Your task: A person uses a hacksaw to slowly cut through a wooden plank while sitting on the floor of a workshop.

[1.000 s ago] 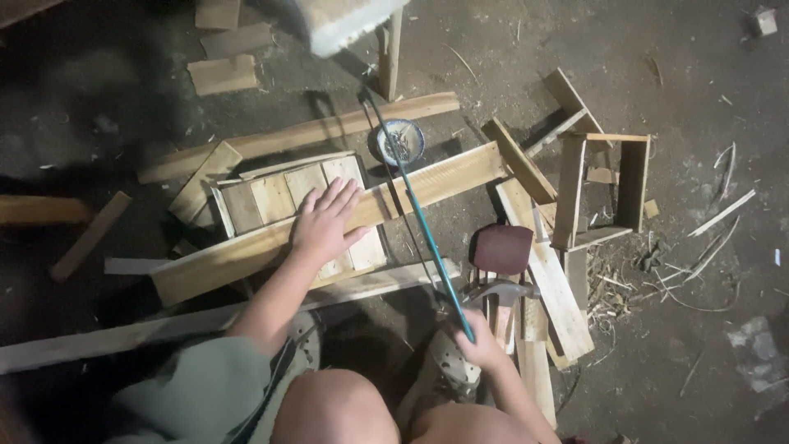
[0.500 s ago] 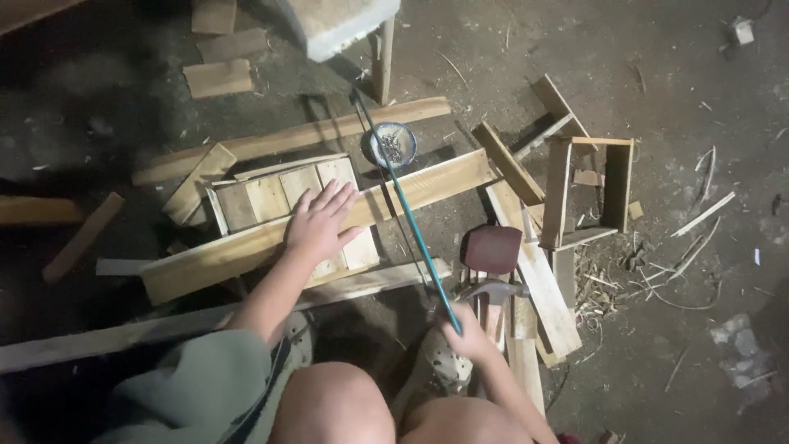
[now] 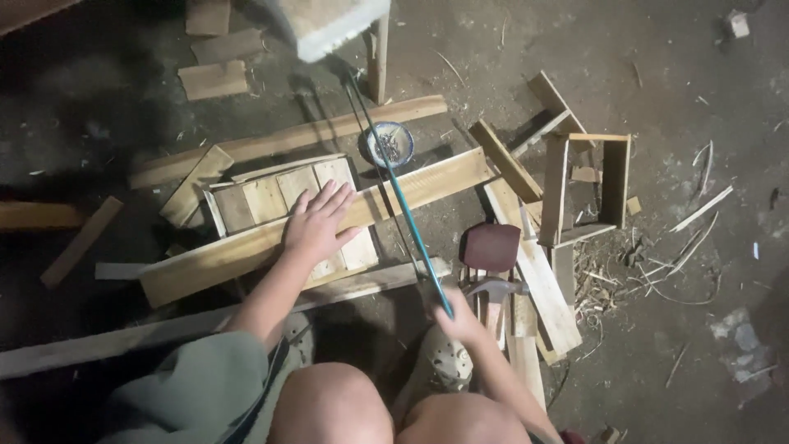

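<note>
**Saw work on floor, head view: one long plank under the blade**

Head view. Landmark: long plank, lying slantwise on the dirt floor.

- Left hand: flat on the long plank, fingers spread, pressing down; it holds nothing.
- Right hand: grip closed round the handle end of a teal-framed hacksaw, near the plank's lower side. The frame runs up across the plank, past its far edge.
- Slatted panel: under the plank, beneath the left hand, its slats showing above and below.
- Small bowl of nails: just beyond the plank's far edge, beside the saw frame.
- Hammer and dark red pad: right of the plank's right end, near the right hand.
- Open wooden frame: well right of the plank, among offcuts and shavings.

Progress, as judged: the plank looks whole; whether a kerf is started cannot be told. The cut appears mostly left to do.

Room: the bowl sits close to the saw's line. Offcuts crowd the right of the plank; open floor lies beyond.
</note>
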